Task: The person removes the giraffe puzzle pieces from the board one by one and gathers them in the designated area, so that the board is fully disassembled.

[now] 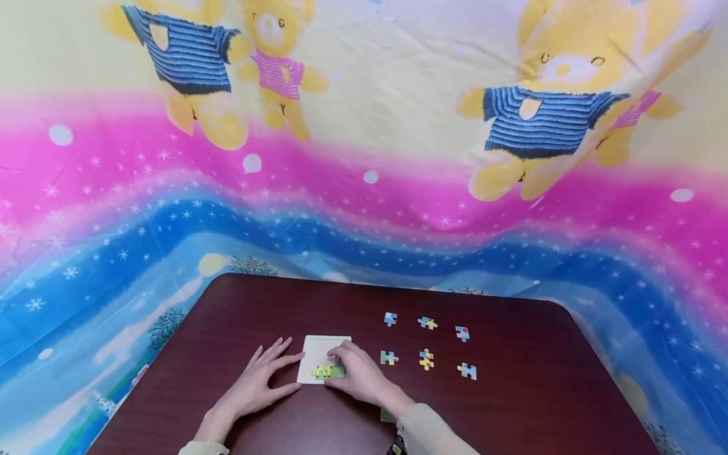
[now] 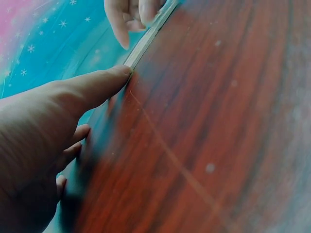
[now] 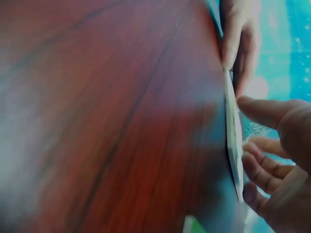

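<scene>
A white puzzle board (image 1: 311,354) lies flat on the table, with a yellow-green puzzle piece (image 1: 320,371) near its lower edge. Beside that, a green puzzle piece (image 1: 337,371) sits between the thumb and curled fingers of my right hand (image 1: 364,374), which pinches it at the board's lower right. My left hand (image 1: 258,382) has its fingers spread on the table, thumb and index tip touching the board's left edge. In the left wrist view the thumb (image 2: 104,82) meets the board's rim (image 2: 146,43). The right wrist view shows the board (image 3: 232,128) edge-on, its pieces mostly hidden.
Several loose puzzle pieces, among them a blue one (image 1: 390,319) and a yellow one (image 1: 426,359), lie spaced apart right of the board. Another green piece (image 1: 387,415) is partly covered by the right forearm. A printed cloth (image 1: 364,208) hangs behind the dark table (image 1: 512,404).
</scene>
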A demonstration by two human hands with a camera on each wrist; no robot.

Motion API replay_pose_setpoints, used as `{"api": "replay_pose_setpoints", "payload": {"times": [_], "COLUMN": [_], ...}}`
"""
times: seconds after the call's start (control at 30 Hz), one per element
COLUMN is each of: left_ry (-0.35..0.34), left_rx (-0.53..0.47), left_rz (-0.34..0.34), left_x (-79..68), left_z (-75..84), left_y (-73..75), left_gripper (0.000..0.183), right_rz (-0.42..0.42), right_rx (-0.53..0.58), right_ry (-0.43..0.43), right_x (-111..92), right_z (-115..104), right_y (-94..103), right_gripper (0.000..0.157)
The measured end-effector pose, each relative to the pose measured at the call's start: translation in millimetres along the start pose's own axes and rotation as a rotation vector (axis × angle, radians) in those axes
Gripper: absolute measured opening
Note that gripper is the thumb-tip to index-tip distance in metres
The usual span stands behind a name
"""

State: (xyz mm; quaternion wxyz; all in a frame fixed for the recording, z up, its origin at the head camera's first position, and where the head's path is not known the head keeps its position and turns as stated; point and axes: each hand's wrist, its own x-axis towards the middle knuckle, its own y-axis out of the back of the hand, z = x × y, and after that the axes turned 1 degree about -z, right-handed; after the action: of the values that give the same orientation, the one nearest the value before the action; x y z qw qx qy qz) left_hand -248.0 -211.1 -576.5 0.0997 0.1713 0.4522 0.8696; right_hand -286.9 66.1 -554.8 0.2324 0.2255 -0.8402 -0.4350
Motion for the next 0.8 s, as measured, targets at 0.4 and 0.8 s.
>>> {"api": "replay_pose_setpoints", "payload": {"times": [0.4, 0.8], "left_ry": [-0.002, -0.014], "left_rx": [0.017, 0.013], "left_rz": [0.012, 0.030], "left_x": [-0.6, -1.1], "left_z": [1.6, 2.2], "left_y": [1.4, 0.8], "left_gripper": [0.059, 0.058], "right_rz": [0.094, 0.097], "right_rx": [-0.044, -0.025], "right_ry": [0.017, -0.006], "right_x": [6.1, 4.7], "right_z": [12.0, 4.5], "right_y": [-30.1, -32.3], "right_gripper": [0.035, 0.035]}}
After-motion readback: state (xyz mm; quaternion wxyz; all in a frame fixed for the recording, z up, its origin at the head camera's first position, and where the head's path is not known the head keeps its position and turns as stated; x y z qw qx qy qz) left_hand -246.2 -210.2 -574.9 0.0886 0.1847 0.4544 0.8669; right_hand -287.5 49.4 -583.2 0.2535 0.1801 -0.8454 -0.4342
